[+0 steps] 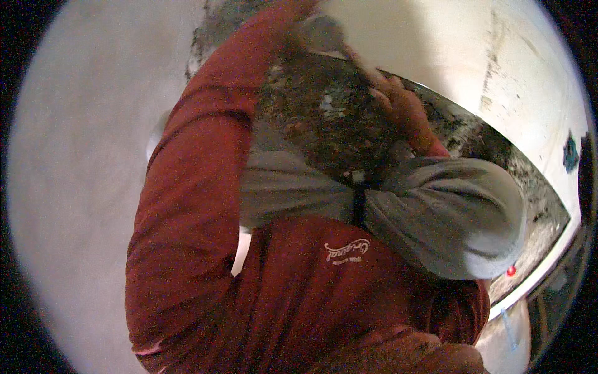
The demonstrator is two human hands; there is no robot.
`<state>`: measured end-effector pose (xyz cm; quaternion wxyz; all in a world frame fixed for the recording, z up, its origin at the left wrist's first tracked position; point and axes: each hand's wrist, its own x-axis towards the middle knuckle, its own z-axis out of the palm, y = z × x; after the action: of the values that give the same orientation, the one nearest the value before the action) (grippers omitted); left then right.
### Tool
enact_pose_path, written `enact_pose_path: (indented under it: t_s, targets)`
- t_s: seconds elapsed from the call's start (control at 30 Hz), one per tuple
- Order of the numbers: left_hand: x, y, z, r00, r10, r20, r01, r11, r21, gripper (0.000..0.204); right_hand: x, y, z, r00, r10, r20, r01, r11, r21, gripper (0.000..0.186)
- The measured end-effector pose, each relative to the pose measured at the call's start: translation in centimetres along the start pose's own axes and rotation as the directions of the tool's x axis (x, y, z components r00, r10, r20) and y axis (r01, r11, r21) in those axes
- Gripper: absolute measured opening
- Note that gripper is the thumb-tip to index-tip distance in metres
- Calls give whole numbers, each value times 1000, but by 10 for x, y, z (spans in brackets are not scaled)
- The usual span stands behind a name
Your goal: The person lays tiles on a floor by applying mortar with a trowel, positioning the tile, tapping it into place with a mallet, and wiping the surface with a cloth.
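My left arm point(208, 143), in a dark red sleeve, reaches up to the top edge, where my left hand passes out of sight. Just beside the end of that sleeve is a blurred, rounded grey object point(321, 34) whose kind I cannot make out. To its lower right is my right hand point(402, 103), its blurred fingers apart and stretched toward the object. Whether the fingertips touch it or the pale edge beside it I cannot tell. My bent leg in grey cloth point(455, 212), with a dark strap point(359, 206) across it, covers most of the right forearm.
Dark, rough ground with debris point(330, 112) lies beyond my legs. A large whitish surface point(461, 56) with a curved edge borders it at upper right. A pale grey surface point(75, 187) fills the left side. A small red round thing point(511, 270) sits at right.
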<state>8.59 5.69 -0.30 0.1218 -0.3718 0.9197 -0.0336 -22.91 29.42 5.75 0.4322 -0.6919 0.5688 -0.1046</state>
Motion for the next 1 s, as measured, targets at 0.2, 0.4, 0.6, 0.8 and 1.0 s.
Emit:
enact_pose_path:
  t_s: [0.2,0.4,0.6,0.8,1.0]
  targets:
    - [3,5,4,988,-21,156,14,999,43,96,-24,6,-4,993,-75,-95,84,992,90,45]
    - [-6,22,-4,971,-71,227,84,995,-50,107,-105,33,2,808,427,-406,-283,885,368,51]
    - [29,82,-30,958,-125,258,189,951,-244,101,-131,45,-20,693,475,-542,-175,840,513,49]
    - [84,182,-32,981,-185,-51,156,924,-348,108,-145,72,-29,519,490,-700,-196,866,460,52]
    - [95,190,-48,975,-213,56,220,932,-287,117,-134,103,-70,590,642,-489,-334,746,576,50]
